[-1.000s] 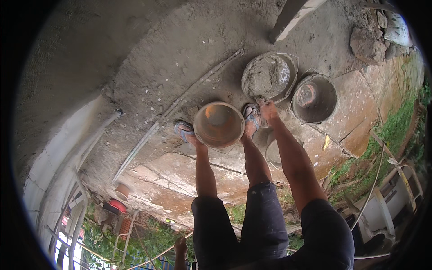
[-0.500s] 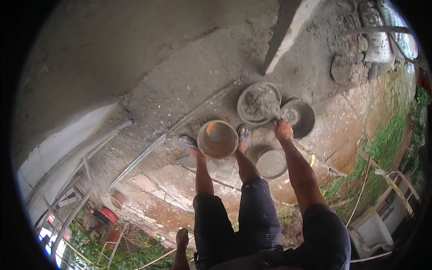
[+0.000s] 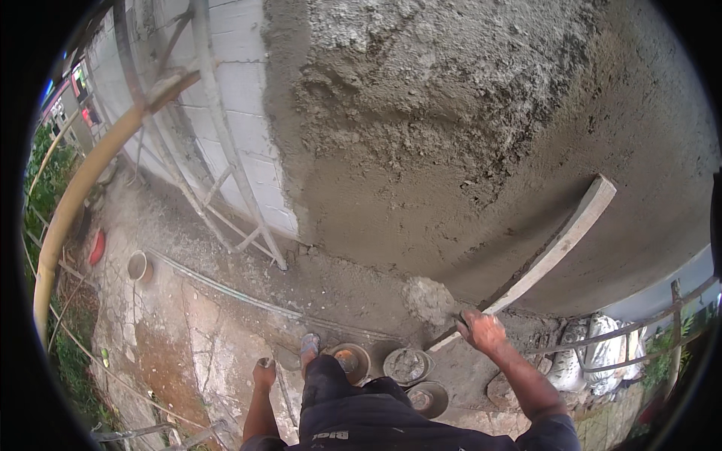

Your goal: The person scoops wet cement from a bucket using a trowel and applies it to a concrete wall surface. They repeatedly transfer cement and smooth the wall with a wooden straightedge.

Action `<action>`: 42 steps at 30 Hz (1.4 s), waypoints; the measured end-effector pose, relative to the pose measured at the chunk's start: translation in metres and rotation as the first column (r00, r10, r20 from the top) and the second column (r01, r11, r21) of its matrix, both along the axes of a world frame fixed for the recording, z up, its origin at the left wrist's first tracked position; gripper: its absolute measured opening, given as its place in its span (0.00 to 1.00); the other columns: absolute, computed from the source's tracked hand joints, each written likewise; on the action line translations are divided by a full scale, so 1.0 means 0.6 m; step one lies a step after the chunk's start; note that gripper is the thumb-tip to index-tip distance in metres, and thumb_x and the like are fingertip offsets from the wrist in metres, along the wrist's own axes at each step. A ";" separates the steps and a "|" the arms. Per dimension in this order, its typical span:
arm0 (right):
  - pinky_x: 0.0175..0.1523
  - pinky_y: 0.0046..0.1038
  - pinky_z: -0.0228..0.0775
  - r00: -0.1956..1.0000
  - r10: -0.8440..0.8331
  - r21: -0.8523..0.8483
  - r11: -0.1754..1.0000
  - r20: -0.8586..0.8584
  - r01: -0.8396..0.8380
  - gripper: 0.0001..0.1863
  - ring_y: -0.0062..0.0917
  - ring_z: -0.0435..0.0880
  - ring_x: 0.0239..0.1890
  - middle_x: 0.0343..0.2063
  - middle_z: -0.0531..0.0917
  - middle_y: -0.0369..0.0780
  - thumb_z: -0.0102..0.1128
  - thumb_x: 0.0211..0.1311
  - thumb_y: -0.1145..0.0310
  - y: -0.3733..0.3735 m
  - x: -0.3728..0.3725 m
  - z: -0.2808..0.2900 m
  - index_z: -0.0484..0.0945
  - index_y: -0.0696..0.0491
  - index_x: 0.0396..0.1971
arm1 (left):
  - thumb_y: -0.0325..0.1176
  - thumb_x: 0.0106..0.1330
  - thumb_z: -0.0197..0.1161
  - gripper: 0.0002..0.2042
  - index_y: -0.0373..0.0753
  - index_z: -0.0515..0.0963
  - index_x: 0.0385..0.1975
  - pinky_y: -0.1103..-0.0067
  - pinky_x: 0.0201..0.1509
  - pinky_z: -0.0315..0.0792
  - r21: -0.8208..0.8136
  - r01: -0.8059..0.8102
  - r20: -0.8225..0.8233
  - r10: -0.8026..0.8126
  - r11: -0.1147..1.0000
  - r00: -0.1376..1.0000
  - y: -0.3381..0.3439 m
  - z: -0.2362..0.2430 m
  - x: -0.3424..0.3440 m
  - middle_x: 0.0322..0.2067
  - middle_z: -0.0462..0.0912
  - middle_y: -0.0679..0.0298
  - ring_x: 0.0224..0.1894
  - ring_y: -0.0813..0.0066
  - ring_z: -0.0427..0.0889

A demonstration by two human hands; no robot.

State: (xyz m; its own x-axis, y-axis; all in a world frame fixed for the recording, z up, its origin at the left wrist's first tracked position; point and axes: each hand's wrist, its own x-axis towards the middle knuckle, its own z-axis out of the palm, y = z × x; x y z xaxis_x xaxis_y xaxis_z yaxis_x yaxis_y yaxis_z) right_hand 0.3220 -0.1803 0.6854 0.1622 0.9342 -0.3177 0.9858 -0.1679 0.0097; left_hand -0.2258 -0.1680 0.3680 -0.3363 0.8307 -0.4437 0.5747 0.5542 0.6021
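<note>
My right hand (image 3: pixel 483 331) is closed around the handle of a trowel whose blade is covered by a heap of wet mortar (image 3: pixel 429 299). The load is held out in front of the plastered wall (image 3: pixel 361 210); whether it touches the wall I cannot tell. Just beside this hand, a long wooden board (image 3: pixel 556 255) leans at a slant against the wall. My left hand (image 3: pixel 265 373) hangs low on the left, curled into a fist with nothing visible in it. By my feet are a mortar-filled bucket (image 3: pixel 407 365) and two other buckets (image 3: pixel 350 362), (image 3: pixel 429 398).
Scaffold poles (image 3: pixel 226 150) stand at the left by a white block wall (image 3: pixel 241 113), with a curved bamboo pole (image 3: pixel 83 180) nearer. A long pipe (image 3: pixel 226 289) lies on the ground. White sacks (image 3: pixel 602 349) are piled at right, and a small bucket (image 3: pixel 139 266) stands far left.
My view has tilted up from the buckets to the wall. My right hand has lifted the mortar-laden trowel from the buckets toward the wall. My left hand remains low and closed.
</note>
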 end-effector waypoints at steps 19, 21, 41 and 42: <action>0.23 0.16 0.65 0.775 0.073 0.354 0.914 -0.627 0.200 0.15 0.13 0.70 0.19 0.20 0.75 0.31 0.53 0.62 0.55 0.345 -0.031 0.616 0.77 0.53 0.32 | 0.37 0.57 0.55 0.15 0.29 0.76 0.35 0.68 0.33 0.72 -0.279 -0.454 0.201 0.514 0.846 0.834 -0.051 0.001 -0.195 0.28 0.81 0.54 0.30 0.63 0.79; 0.25 0.14 0.63 0.677 0.185 0.564 0.725 -0.712 0.395 0.16 0.13 0.71 0.20 0.24 0.75 0.32 0.49 0.65 0.56 0.208 0.142 0.664 0.73 0.55 0.40 | 0.38 0.58 0.54 0.16 0.31 0.74 0.38 0.65 0.35 0.72 -0.347 -0.428 0.125 0.494 0.834 0.861 -0.067 0.008 -0.256 0.32 0.79 0.54 0.33 0.61 0.78; 0.27 0.30 0.72 -0.485 -0.704 -0.603 -0.099 -0.519 0.791 0.19 0.28 0.80 0.24 0.28 0.80 0.43 0.55 0.60 0.61 -0.433 -0.214 -0.460 0.70 0.61 0.43 | 0.42 0.71 0.38 0.23 0.34 0.64 0.60 0.74 0.60 0.60 -0.191 0.628 0.427 -0.512 0.754 0.745 0.439 0.055 0.259 0.59 0.68 0.56 0.59 0.68 0.68; 0.26 0.28 0.72 -0.514 -0.736 -0.673 -0.108 -0.440 0.732 0.20 0.27 0.79 0.22 0.26 0.80 0.43 0.55 0.59 0.60 -0.429 -0.194 -0.546 0.71 0.61 0.44 | 0.42 0.72 0.37 0.23 0.34 0.64 0.59 0.74 0.61 0.59 -0.228 0.638 0.443 -0.505 0.736 0.741 0.407 0.014 0.293 0.58 0.68 0.56 0.59 0.68 0.69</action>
State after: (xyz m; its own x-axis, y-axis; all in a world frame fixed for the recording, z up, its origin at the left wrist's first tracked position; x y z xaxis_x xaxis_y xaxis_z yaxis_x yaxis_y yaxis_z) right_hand 0.2055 -0.4377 0.3580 0.4578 -0.0086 -0.8890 -0.6252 -0.7140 -0.3151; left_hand -0.0497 0.0761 0.3765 0.3742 0.5809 -0.7229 0.6524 0.3891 0.6503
